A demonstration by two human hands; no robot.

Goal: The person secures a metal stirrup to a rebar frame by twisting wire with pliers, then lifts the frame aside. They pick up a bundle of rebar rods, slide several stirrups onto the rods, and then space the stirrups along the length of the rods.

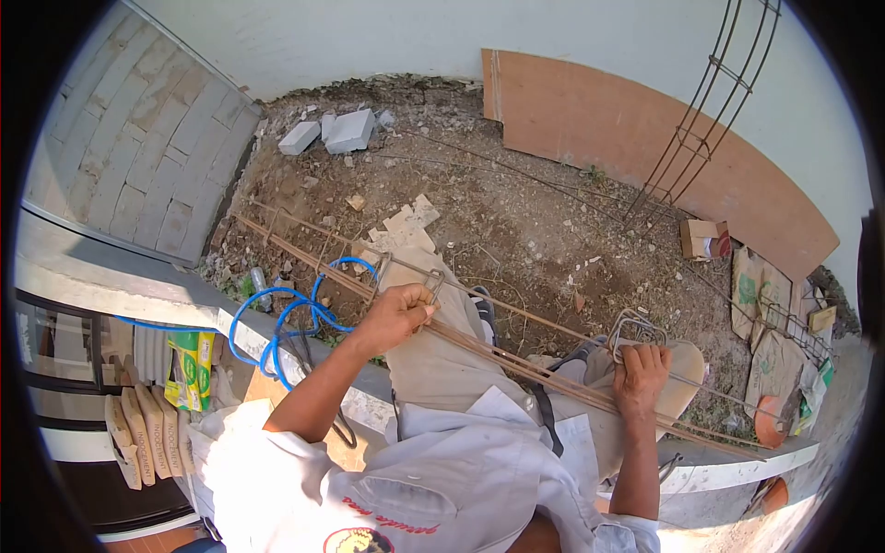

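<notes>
Several long thin steel rods lie across my thighs, running from upper left to lower right. My left hand is closed around a small wire stirrup at the rods, fingers pinched together. Near my right knee, my right hand has its fingers curled over the rods, just below a bunch of bent wire stirrups. More stirrups sit on the rods to the left of my left hand. A black strap hangs over my lap.
A blue hose coils at the left ledge. White blocks lie on the dirt ahead. A rebar cage leans by a brown board. At right are a cardboard box and sacks; cement bags stand lower left.
</notes>
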